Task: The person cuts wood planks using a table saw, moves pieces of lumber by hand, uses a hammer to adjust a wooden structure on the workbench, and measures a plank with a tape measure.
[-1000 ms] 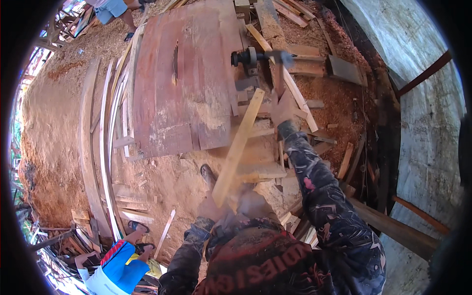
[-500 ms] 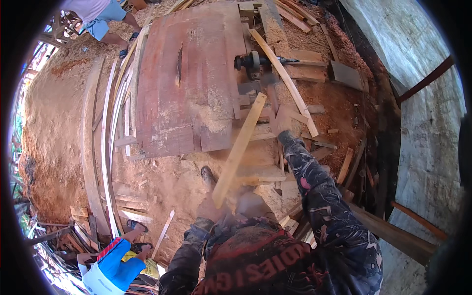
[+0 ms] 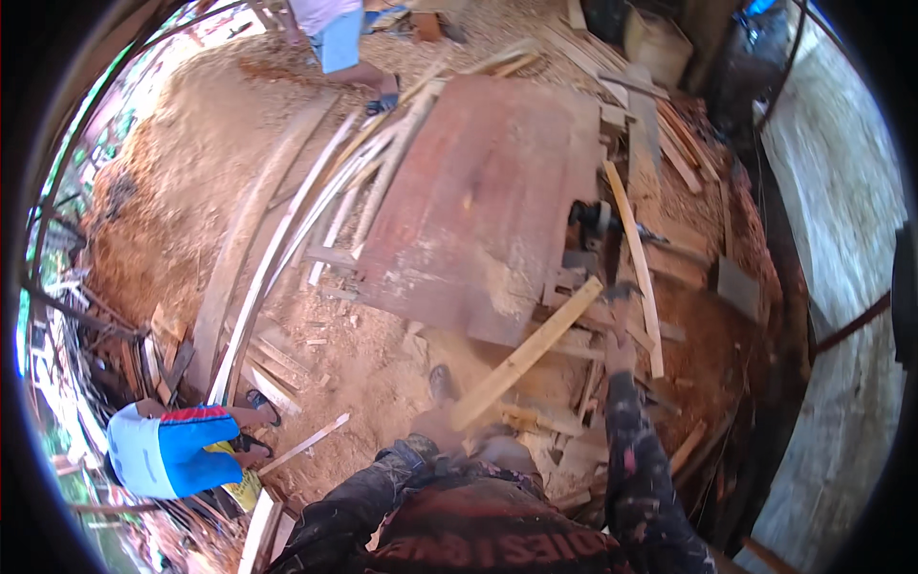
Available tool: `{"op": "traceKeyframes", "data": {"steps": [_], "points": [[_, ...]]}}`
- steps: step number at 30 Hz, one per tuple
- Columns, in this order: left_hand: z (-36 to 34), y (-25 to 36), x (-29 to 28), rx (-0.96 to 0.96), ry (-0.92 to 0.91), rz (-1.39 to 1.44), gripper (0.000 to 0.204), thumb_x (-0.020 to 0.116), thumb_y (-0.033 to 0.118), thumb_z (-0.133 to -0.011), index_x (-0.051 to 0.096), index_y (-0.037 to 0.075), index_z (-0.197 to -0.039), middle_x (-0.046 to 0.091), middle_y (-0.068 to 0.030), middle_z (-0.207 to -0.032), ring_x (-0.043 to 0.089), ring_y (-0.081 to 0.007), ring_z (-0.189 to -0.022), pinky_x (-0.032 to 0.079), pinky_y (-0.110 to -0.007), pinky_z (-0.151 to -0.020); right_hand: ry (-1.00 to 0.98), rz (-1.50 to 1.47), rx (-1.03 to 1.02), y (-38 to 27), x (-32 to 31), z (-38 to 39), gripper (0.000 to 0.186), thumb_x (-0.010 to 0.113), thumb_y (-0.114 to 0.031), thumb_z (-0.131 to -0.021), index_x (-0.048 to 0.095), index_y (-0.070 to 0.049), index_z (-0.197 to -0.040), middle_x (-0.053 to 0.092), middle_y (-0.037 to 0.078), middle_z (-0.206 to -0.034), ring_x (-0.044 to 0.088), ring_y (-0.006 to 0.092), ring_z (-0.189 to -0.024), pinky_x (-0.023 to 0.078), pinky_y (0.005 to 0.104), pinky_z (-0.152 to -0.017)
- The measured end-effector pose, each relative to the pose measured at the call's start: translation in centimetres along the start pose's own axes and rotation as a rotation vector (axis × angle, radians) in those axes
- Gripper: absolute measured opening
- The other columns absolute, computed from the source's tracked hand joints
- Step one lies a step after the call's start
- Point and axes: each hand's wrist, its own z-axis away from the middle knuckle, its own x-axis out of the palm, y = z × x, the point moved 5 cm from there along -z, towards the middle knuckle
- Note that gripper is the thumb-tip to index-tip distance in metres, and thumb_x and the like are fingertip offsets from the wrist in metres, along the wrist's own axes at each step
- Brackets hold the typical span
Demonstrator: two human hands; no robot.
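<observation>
Left hand (image 3: 438,430): fingers appear closed about the near end of the pale board (image 3: 526,354), though blur hides the exact grip; right hand (image 3: 619,314): fingers appear narrowed on a dark tool (image 3: 623,290), its shape too smeared to tell in full.

Board position: slants up and rightward from the left fingers, its far end just beside the right fingers; it passes close to the near corner of the red-brown tabletop (image 3: 478,191), touching or apart not discernible.

Around the right fingers: a narrow wood strip (image 3: 631,253) just beyond and to their right; a shaft with a black pulley (image 3: 591,216) farther ahead, beside the tabletop's edge; loose blocks below and about them.

Around the left fingers: a shoe (image 3: 440,381) just ahead; long pale strips (image 3: 287,234) well apart to the left; a co-worker in blue shorts (image 3: 339,43) far ahead, another bent over (image 3: 182,450) well to the left.

Progress, judged: partway; board taken up and tool in hand; board in one length, no cut or joint visible along it, and not yet set down; no contact between tool and board can be confirmed; what remains cannot be read further.
</observation>
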Motion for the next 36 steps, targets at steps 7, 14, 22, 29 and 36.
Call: {"op": "traceKeyframes", "data": {"steps": [7,14,22,29,36], "points": [[2.3,2.1,-9.1,0.225,0.232,0.082,0.061,0.071,0.047,-0.074,0.056,0.006,-0.118,0.067,-0.0219,-0.094,0.066,-0.0415,-0.091,0.053,-0.05,-0.078,0.168,-0.094,0.177,14.3,-5.9,10.5,0.031,0.059,-0.029,-0.094,0.059,0.001,-0.101,0.057,0.005,-0.069,0.056,0.0194,-0.056,0.046,0.0384,-0.053],[-4.8,4.6,-16.1,0.394,0.993,0.657,0.061,0.079,0.032,-0.068,0.057,0.005,-0.117,0.065,-0.0229,-0.099,0.065,-0.0417,-0.083,0.053,-0.046,-0.074,0.336,-0.041,0.349,25.6,-12.0,15.3,0.029,0.061,-0.03,-0.093,0.053,-0.003,-0.094,0.05,0.005,-0.062,0.049,0.0194,-0.043,0.04,0.0365,-0.041],[-10.8,11.2,-8.6,0.114,0.199,1.373,0.054,0.076,0.023,-0.078,0.053,0.015,-0.126,0.058,-0.0098,-0.12,0.058,-0.0253,-0.107,0.05,-0.044,-0.089,0.319,-0.253,0.4,17.3,-12.9,21.4,0.026,0.061,-0.03,-0.094,0.05,-0.007,-0.094,0.051,0.004,-0.064,0.049,0.0148,-0.047,0.041,0.0324,-0.043],[-24.2,7.6,1.0,-0.024,-0.34,2.055,0.052,0.066,0.031,-0.088,0.046,0.017,-0.134,0.047,-0.0105,-0.132,0.048,-0.034,-0.119,0.044,-0.057,-0.1,0.375,-0.15,0.321,14.1,-11.4,27.4,0.033,0.06,-0.033,-0.094,0.063,-0.001,-0.098,0.058,0.002,-0.071,0.052,0.0105,-0.061,0.042,0.0298,-0.053],[-31.9,10.3,-0.1,-0.515,-0.114,2.214,0.052,0.063,0.039,-0.086,0.053,0.011,-0.128,0.056,-0.0155,-0.127,0.053,-0.0369,-0.118,0.048,-0.06,-0.097,0.415,-0.152,0.625,13.3,-8.7,34.9,0.043,0.062,-0.039,-0.093,0.067,0.003,-0.096,0.061,0.002,-0.071,0.056,0.0138,-0.062,0.045,0.032,-0.058]]}}
